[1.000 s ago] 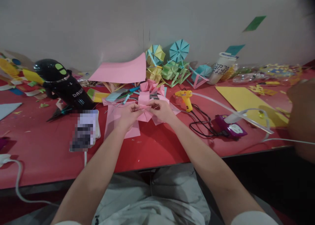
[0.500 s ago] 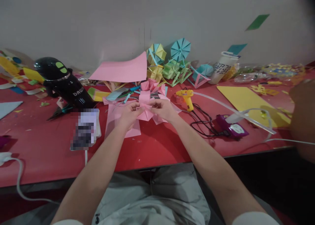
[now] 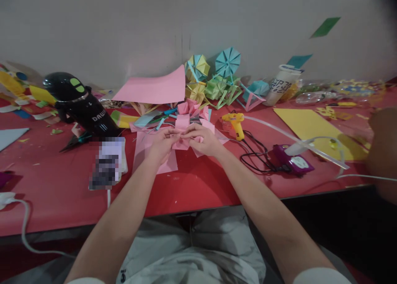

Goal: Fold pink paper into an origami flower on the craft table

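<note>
A white cup (image 3: 281, 85) stands near the wall, a black flask (image 3: 81, 104) at left (the contents of both are hidden). Bare red table (image 3: 198, 186) lies between the pink sheet (image 3: 143, 151) and the near edge. Beside that sheet, left hand (image 3: 163, 146) and right hand (image 3: 205, 140) pinch a small, creased pink fold (image 3: 182, 145), partly covered by fingers.

Phone (image 3: 107, 164) left of hands (image 3: 204, 141), glue gun (image 3: 235, 121) to the right — bottle (image 3: 89, 114) behind phone

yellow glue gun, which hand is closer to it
Right: the right hand is left of the yellow glue gun, at the folded pink paper; the left hand is farther left.
</note>
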Motion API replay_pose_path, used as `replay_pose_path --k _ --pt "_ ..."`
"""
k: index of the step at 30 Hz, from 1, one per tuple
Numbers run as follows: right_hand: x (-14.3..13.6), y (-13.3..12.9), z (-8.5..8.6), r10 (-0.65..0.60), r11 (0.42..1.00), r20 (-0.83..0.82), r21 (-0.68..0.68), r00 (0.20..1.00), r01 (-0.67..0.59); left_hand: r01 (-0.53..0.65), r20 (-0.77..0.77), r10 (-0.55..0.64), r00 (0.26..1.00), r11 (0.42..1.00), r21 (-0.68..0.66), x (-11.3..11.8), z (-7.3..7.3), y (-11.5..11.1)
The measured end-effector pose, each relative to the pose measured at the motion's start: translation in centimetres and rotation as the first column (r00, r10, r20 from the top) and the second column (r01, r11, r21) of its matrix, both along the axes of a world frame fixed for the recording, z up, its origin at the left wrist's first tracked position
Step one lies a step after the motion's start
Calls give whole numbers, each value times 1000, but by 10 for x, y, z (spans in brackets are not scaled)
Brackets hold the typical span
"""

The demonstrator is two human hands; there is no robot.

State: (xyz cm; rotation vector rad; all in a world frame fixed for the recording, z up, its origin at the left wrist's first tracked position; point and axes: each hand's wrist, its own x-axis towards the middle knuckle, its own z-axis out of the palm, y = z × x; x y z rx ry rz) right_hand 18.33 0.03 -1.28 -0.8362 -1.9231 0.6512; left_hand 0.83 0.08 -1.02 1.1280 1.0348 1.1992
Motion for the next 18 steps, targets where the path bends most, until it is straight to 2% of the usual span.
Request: replay_pose_path --k 3,6,12,15,18 --pt "-1 1 1 -67 997 -51 -41 996 65 -52 -109 59 992 996 67 -3 -2 -1" --pt "-2 3 1 -170 969 -104 -198 980 147 -105 -206 134 969 984 147 -4 0 -3" --pt "-3 10 -10 -119 914 -176 -403 977 39 -82 -185 117 976 978 191 1 5 -7" --pt "-2 11 -12 -121 894 -214 -447 969 13 -38 -206 81 975 978 203 1 6 -7" --pt "-1 11 -10 -106 898 -205 -439 973 6 -8 -215 59 975 973 231 -1 4 -6"
